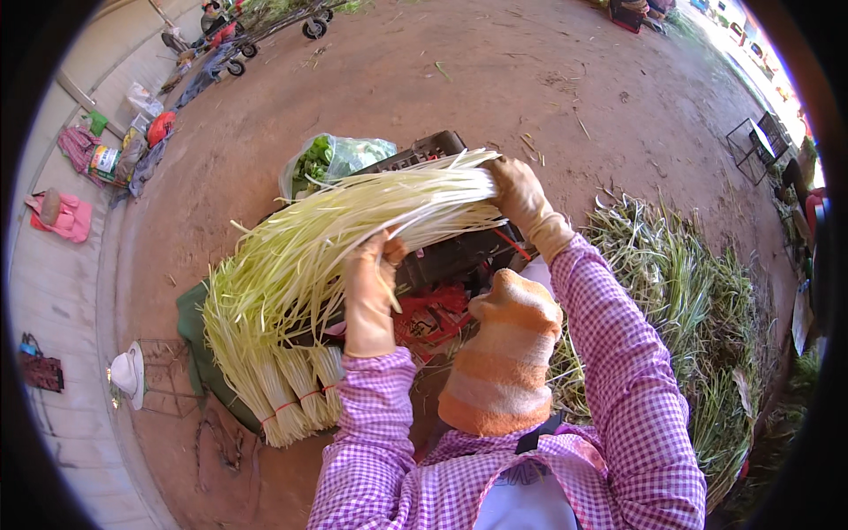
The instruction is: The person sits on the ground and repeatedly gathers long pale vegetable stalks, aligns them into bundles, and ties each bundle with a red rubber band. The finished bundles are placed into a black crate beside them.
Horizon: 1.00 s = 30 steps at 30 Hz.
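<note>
Long pale stalks, probably blanched chives [371, 212], lie in a loose mass across dark crates [437, 258], their yellow-green ends fanned to the left. My right hand [520, 189], in a tan glove, grips the white ends at the right. My left hand [374, 265], also gloved, is at the near edge of the stalks, thumb and fingers closed about a few of them. Below and left stand several bundles of the same stalks [291, 397], bound with red bands, on a green cloth [195, 338]. Red plastic bags [434, 311] lie under the crates near my left wrist.
A clear bag of green leaves [318, 162] sits behind the stalks. A large heap of green plant waste [676, 324] covers the floor at right. A wire stand with a white hat [129, 374] is at left. A wheeled cart [278, 26] stands far back left.
</note>
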### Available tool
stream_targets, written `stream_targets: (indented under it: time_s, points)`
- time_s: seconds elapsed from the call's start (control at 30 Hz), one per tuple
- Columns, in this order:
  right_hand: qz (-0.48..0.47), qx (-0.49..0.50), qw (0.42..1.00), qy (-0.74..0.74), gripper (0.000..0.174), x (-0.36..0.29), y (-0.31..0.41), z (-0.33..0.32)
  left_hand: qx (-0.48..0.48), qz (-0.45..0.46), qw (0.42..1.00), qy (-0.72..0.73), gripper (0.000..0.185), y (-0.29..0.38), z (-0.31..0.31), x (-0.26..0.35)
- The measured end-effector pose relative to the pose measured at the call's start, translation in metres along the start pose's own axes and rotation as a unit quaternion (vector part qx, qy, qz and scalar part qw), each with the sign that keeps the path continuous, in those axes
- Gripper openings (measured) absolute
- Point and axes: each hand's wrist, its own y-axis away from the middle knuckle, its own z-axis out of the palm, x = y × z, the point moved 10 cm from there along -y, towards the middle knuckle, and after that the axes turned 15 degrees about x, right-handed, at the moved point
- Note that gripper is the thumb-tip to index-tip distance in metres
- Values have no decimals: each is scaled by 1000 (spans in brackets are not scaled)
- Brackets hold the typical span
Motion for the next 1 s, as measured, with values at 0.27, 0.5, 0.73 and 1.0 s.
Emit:
stream_targets:
  time_s: [0.27, 0.5, 0.73, 1.0]
  points:
    - [-25, -74, 982, 170, 37, -10, 1, 12, 56, 92, 991, -77, 20, -41, -131, 151]
    - [-71, -50, 982, 170, 31, -21, 0, 7, -150, 562, 719, -382, 101, 66, 71, 146]
    - [-52, -119, 980, 151, 38, -12, -5, 15, -252, 318, 418, -813, 143, -15, 165, -37]
    - [157, -130, 961, -188, 60, 47, 13, -4, -230, 253, 482, -807, 125, -53, 160, -44]
